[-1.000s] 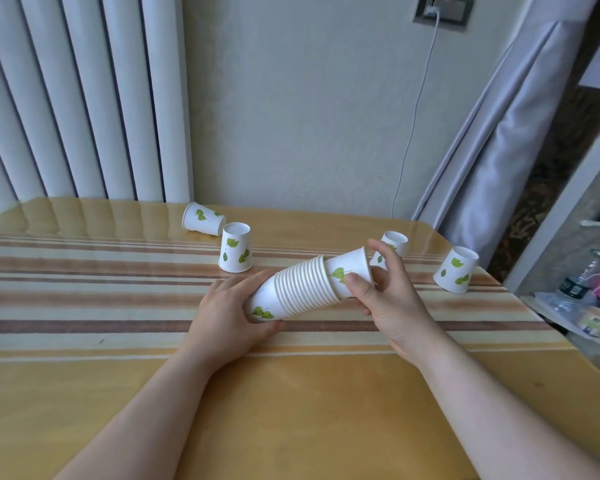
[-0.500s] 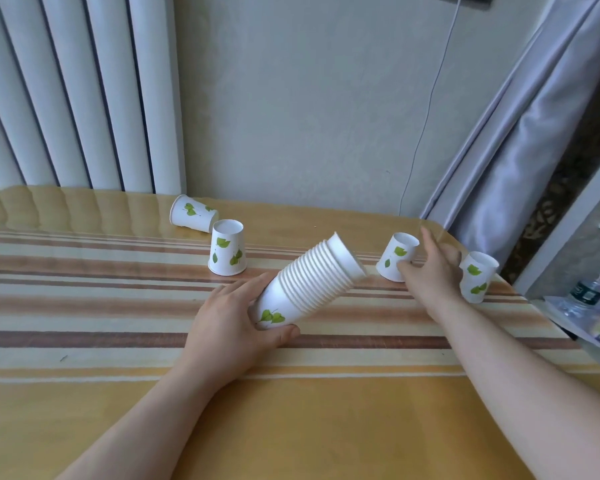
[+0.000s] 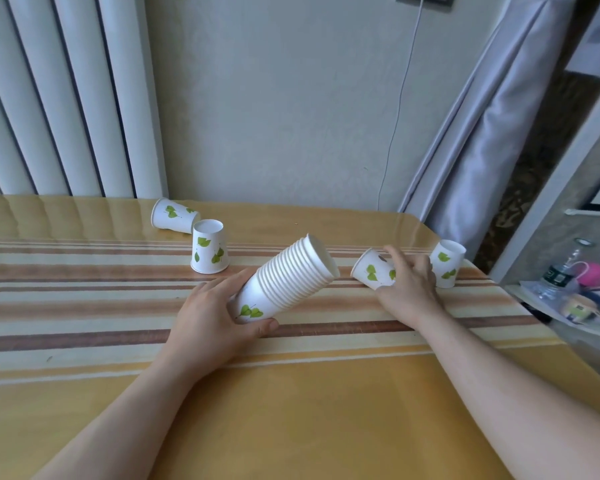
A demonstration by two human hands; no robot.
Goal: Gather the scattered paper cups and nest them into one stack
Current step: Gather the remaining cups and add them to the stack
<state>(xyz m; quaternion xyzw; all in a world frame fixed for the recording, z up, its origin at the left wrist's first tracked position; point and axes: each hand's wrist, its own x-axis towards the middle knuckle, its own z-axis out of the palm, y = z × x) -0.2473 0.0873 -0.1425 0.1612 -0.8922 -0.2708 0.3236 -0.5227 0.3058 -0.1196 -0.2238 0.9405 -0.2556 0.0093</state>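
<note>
My left hand (image 3: 215, 318) grips the base of a tilted stack of nested white paper cups (image 3: 291, 278) with green leaf prints, its open mouth pointing up and to the right. My right hand (image 3: 407, 284) is closed around a single cup (image 3: 371, 270), tipped so its bottom faces the stack. Another cup (image 3: 447, 263) stands upside down just right of that hand, near the table's corner. Farther left, one cup (image 3: 208, 251) stands upside down and one (image 3: 172, 215) lies on its side behind it.
The wooden table (image 3: 291, 410) with a striped runner ends at the right by a grey curtain (image 3: 482, 133). A radiator (image 3: 49, 98) stands behind on the left. A low shelf with a bottle (image 3: 556, 275) and clutter sits at the far right.
My right hand let go of the stack's top, reached right to the single cup and has now tipped it off the table. The stack tilted up in my left hand.
</note>
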